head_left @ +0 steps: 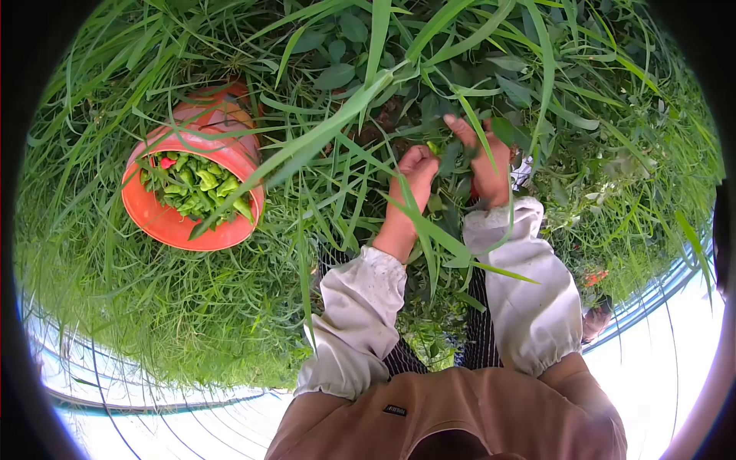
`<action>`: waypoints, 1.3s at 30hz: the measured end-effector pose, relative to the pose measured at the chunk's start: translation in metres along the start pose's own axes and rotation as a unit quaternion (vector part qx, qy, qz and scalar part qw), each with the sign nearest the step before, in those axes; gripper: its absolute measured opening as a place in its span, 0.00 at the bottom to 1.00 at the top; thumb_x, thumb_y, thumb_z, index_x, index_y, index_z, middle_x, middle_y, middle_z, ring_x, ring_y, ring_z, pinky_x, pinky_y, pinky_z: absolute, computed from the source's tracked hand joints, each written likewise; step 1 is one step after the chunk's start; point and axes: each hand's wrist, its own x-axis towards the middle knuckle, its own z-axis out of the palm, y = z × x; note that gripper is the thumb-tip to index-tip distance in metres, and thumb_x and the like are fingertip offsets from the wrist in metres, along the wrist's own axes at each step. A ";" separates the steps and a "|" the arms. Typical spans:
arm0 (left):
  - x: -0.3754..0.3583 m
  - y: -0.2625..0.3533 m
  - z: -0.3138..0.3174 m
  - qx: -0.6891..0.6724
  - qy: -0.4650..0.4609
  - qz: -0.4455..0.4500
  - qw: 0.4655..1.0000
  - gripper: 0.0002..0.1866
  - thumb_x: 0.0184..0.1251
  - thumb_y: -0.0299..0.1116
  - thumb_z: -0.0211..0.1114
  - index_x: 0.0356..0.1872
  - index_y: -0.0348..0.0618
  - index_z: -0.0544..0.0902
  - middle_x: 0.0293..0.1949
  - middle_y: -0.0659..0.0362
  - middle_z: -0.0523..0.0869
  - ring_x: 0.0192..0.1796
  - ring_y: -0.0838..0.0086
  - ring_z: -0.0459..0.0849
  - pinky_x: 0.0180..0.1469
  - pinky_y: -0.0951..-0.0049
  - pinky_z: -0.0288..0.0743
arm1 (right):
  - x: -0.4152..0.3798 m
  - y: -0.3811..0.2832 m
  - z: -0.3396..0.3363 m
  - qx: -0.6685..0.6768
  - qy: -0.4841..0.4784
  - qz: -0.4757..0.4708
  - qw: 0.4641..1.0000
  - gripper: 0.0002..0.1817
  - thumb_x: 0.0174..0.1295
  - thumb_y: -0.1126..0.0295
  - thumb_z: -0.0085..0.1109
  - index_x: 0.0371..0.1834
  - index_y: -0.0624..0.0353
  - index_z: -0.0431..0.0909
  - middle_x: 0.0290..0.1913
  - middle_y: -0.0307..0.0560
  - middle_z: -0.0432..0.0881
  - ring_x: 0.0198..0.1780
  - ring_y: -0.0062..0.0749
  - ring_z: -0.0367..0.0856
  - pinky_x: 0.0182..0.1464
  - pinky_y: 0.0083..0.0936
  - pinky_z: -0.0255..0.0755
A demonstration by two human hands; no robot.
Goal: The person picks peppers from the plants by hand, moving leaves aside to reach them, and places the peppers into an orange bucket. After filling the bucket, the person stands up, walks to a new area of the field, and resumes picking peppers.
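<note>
My left hand point(415, 186) is among the leaves of a low plant, its fingers curled into a pinch. A small yellow-green pepper point(433, 147) shows at its fingertips. Just to the right, my right hand point(489, 165) reaches into the same foliage with its index finger stretched out and apart. Grass blades and leaves partly cover its other fingers, and I see nothing held in it. To the left, an orange bucket point(165, 228) lies tilted in the grass, its mouth facing me. Inside are many green peppers point(201, 184) and one red pepper point(167, 162).
Long grass blades point(337, 126) cross in front of the hands and the bucket. Dark-leaved plants point(335, 75) grow beyond the hands. Pale sleeve covers point(525, 299) are over both forearms. Behind me is bright white sheeting point(644, 368) with a bluish edge.
</note>
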 end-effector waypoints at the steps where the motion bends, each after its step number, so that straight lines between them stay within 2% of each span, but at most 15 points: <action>1: -0.001 0.002 0.002 0.000 0.000 0.000 1.000 0.04 0.62 0.26 0.57 0.37 0.41 0.77 0.33 0.64 0.81 0.33 0.81 0.76 0.38 0.80 0.67 | 0.006 0.003 0.004 0.013 -0.028 -0.112 0.993 0.15 0.55 0.64 0.70 0.39 0.62 0.81 0.31 0.47 0.83 0.30 0.35 0.77 0.40 0.27 0.73; 5: -0.008 0.017 0.011 0.048 0.037 0.044 0.997 0.11 0.57 0.20 0.61 0.42 0.40 0.76 0.32 0.67 0.80 0.33 0.84 0.75 0.35 0.81 0.66 | 0.000 -0.008 -0.007 -0.314 -0.138 -0.077 0.936 0.27 0.58 0.47 0.65 0.47 0.61 0.79 0.40 0.53 0.80 0.39 0.41 0.79 0.47 0.29 0.71; 9: -0.012 0.026 0.018 -0.065 0.023 0.020 0.997 0.13 0.60 0.19 0.61 0.46 0.44 0.80 0.33 0.68 0.81 0.33 0.87 0.76 0.36 0.84 0.68 | -0.010 0.003 -0.022 -0.103 -0.037 -0.014 0.994 0.19 0.61 0.57 0.63 0.39 0.65 0.81 0.38 0.48 0.81 0.37 0.31 0.80 0.41 0.26 0.72; 10: -0.013 0.027 0.019 -0.032 0.031 -0.005 0.999 0.10 0.63 0.22 0.62 0.45 0.43 0.81 0.31 0.69 0.79 0.32 0.87 0.74 0.34 0.85 0.65 | -0.013 0.001 -0.029 -0.108 -0.058 -0.079 0.989 0.19 0.60 0.57 0.64 0.41 0.65 0.81 0.40 0.48 0.81 0.37 0.32 0.80 0.43 0.26 0.72; 12: -0.011 0.025 0.017 -0.007 0.038 0.013 0.999 0.05 0.67 0.30 0.64 0.40 0.43 0.83 0.27 0.71 0.77 0.29 0.88 0.71 0.32 0.87 0.62 | -0.013 -0.002 -0.037 0.173 -0.110 0.133 0.970 0.19 0.58 0.58 0.65 0.45 0.61 0.79 0.40 0.46 0.81 0.36 0.30 0.80 0.42 0.23 0.73; 15: -0.009 0.018 0.011 0.005 0.097 0.043 0.994 0.06 0.66 0.31 0.65 0.41 0.41 0.82 0.26 0.71 0.76 0.30 0.87 0.71 0.33 0.85 0.64 | -0.021 -0.013 -0.049 0.214 -0.066 0.243 0.944 0.18 0.60 0.61 0.62 0.49 0.60 0.78 0.32 0.43 0.80 0.34 0.24 0.79 0.34 0.19 0.71; 16: -0.015 0.028 0.010 0.113 0.100 0.115 0.982 0.09 0.65 0.33 0.68 0.41 0.39 0.82 0.28 0.69 0.76 0.31 0.84 0.73 0.35 0.81 0.68 | -0.020 -0.021 -0.059 0.250 -0.180 0.232 0.923 0.20 0.60 0.64 0.61 0.54 0.60 0.76 0.27 0.40 0.77 0.30 0.20 0.76 0.26 0.17 0.66; 19: -0.024 0.031 0.013 0.142 0.150 0.246 0.947 0.09 0.64 0.31 0.68 0.41 0.37 0.82 0.32 0.66 0.78 0.34 0.80 0.75 0.39 0.77 0.71 | -0.051 -0.035 -0.059 0.322 -0.249 0.260 0.876 0.22 0.61 0.64 0.60 0.57 0.60 0.75 0.26 0.39 0.77 0.26 0.21 0.74 0.24 0.17 0.63; 25: -0.058 -0.007 -0.032 0.264 0.107 0.408 0.868 0.09 0.65 0.29 0.66 0.43 0.35 0.83 0.42 0.58 0.83 0.40 0.77 0.80 0.43 0.78 0.73 | -0.102 -0.053 -0.052 0.223 -0.203 0.253 0.919 0.17 0.60 0.66 0.61 0.50 0.64 0.80 0.28 0.40 0.80 0.29 0.23 0.76 0.32 0.21 0.69; 27: -0.079 -0.016 -0.044 0.130 0.173 0.225 0.950 0.09 0.68 0.29 0.63 0.43 0.33 0.83 0.44 0.56 0.84 0.39 0.75 0.81 0.42 0.77 0.76 | -0.117 -0.044 -0.051 0.026 -0.208 0.101 0.973 0.17 0.60 0.66 0.62 0.48 0.64 0.80 0.30 0.39 0.81 0.31 0.21 0.77 0.35 0.20 0.70; 29: -0.101 0.004 -0.045 0.014 0.155 0.198 0.968 0.10 0.70 0.31 0.58 0.43 0.33 0.81 0.41 0.53 0.84 0.36 0.73 0.83 0.38 0.74 0.79 | -0.119 -0.040 -0.048 0.095 -0.253 0.148 0.951 0.16 0.60 0.65 0.63 0.46 0.64 0.80 0.32 0.37 0.82 0.32 0.19 0.78 0.36 0.21 0.71; 31: -0.123 0.019 -0.063 -0.162 0.077 0.066 0.982 0.10 0.73 0.32 0.54 0.42 0.35 0.78 0.37 0.51 0.83 0.33 0.70 0.84 0.30 0.71 0.81 | -0.125 -0.058 -0.050 -0.066 -0.247 0.046 0.966 0.14 0.61 0.66 0.60 0.44 0.65 0.80 0.32 0.34 0.82 0.33 0.18 0.76 0.37 0.22 0.71; 35: -0.169 0.036 -0.083 -0.139 -0.041 0.021 0.989 0.10 0.72 0.31 0.51 0.48 0.37 0.75 0.33 0.54 0.83 0.29 0.70 0.84 0.24 0.75 0.78 | -0.163 -0.081 -0.021 -0.232 -0.292 -0.181 0.910 0.15 0.57 0.63 0.60 0.43 0.61 0.80 0.27 0.50 0.82 0.27 0.40 0.82 0.32 0.32 0.74; 36: -0.177 0.037 -0.088 -0.132 -0.050 -0.005 0.990 0.14 0.68 0.33 0.58 0.51 0.38 0.75 0.31 0.59 0.82 0.26 0.76 0.81 0.22 0.79 0.74 | -0.174 -0.103 -0.013 -0.286 -0.300 -0.187 0.891 0.14 0.54 0.62 0.59 0.39 0.59 0.80 0.27 0.56 0.80 0.29 0.50 0.81 0.32 0.37 0.75; 39: -0.197 0.063 -0.087 0.034 -0.117 0.018 0.992 0.23 0.62 0.36 0.67 0.56 0.39 0.74 0.28 0.64 0.79 0.25 0.81 0.78 0.22 0.81 0.70 | -0.196 -0.101 0.006 -0.395 -0.299 -0.221 0.840 0.12 0.53 0.62 0.58 0.35 0.57 0.79 0.26 0.53 0.80 0.29 0.50 0.81 0.32 0.39 0.75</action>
